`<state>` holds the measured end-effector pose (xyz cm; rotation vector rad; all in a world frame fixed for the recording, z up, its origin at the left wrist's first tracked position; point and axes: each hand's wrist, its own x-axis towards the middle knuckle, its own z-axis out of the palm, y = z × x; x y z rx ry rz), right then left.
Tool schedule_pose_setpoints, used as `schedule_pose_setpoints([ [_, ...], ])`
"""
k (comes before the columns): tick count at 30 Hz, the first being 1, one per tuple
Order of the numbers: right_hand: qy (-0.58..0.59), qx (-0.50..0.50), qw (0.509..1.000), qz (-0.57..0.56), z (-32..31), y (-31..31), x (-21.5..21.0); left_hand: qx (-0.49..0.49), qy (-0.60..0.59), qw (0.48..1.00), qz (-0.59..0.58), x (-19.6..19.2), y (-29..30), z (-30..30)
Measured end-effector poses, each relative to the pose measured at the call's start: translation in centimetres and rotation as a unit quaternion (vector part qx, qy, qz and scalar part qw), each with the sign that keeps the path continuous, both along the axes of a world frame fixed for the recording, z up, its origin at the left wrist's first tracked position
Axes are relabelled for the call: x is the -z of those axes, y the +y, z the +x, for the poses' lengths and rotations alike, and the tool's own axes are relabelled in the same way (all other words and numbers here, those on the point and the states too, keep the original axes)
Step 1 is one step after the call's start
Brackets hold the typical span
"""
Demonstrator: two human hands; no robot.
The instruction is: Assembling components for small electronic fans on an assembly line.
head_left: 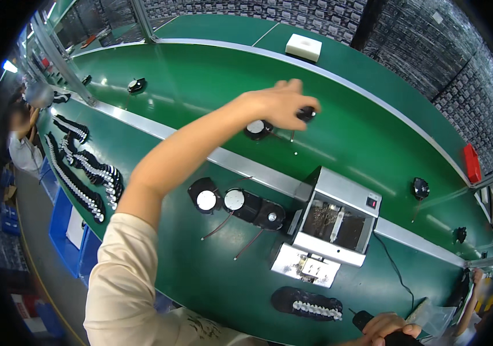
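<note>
My left hand [284, 108] reaches over the green conveyor belt, its fingers closed around a small black part [306, 113], mostly hidden, with a thin wire dangling below. Close beside it on the belt lies a black unit with a white round disc [256, 128]. At the lower right my right hand [389, 326] is wrapped round a black tool with a thin pointed tip [363, 318], which looks like a power screwdriver. On the bench between my arms sit black units with round discs and wire leads, one at the left [205, 199] and others beside it [250, 207].
A grey box-shaped machine [344, 187] with a window and red-lit switch stands mid-bench. Nested rows of black-and-white parts [76, 179] lie left, another stack [310, 304] in front. A white block [303, 47] is beyond the belt. Blue bins [65, 230] and people flank the bench.
</note>
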<state>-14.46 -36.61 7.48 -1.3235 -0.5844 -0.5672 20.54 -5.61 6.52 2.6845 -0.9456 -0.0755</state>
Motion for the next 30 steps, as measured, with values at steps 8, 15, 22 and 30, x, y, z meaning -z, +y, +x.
schedule_pose_setpoints([
  [8,0.001,-0.041,0.999,-0.004,0.6,-0.1,0.7,-0.185,-0.011,0.982,-0.026,6.2,3.4,-2.1],
  [15,0.001,0.044,0.999,-0.010,-0.3,1.0,0.9,-0.110,0.042,0.991,-0.063,2.9,8.2,-7.6],
  [22,-0.003,-0.019,1.000,-0.019,-0.4,1.0,1.1,0.024,0.112,0.982,-0.153,4.9,7.1,-12.6],
  [30,0.009,-0.042,0.999,-0.022,-0.1,0.8,1.4,-0.034,0.061,0.996,-0.062,4.3,4.0,-13.7],
])
